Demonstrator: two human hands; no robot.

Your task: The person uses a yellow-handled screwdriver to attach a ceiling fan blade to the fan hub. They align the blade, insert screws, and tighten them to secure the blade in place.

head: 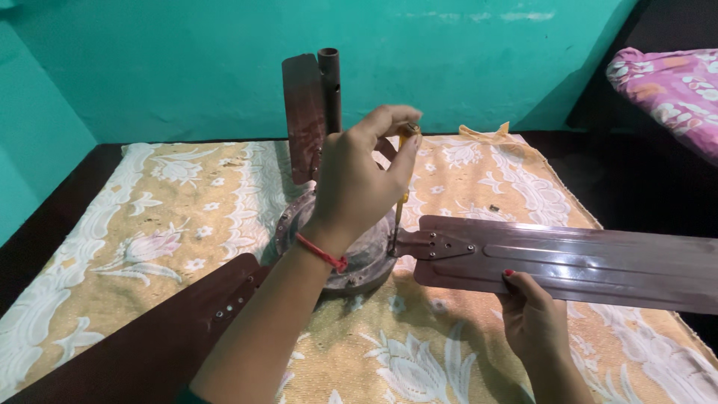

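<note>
A ceiling fan lies on a patterned mat, its round grey motor hub (pixel 369 260) in the middle. My left hand (pixel 359 176), a red thread at the wrist, grips the yellow handle of a screwdriver (pixel 399 215) held upright. Its tip rests on the bracket (pixel 436 245) that joins the right brown blade (pixel 598 265) to the hub. My right hand (pixel 532 318) holds that blade's near edge with the thumb on top. A second brown blade (pixel 149 340) reaches toward the lower left, under my left forearm. A third blade (pixel 302 112) stands up behind the hub, beside the brown down rod (pixel 329 82).
The yellow and white floral mat (pixel 172 224) covers a dark floor against a teal wall. A small dark piece, maybe a screw (pixel 493 208), lies on the mat behind the right blade. A pink floral cloth (pixel 673 82) sits at the upper right.
</note>
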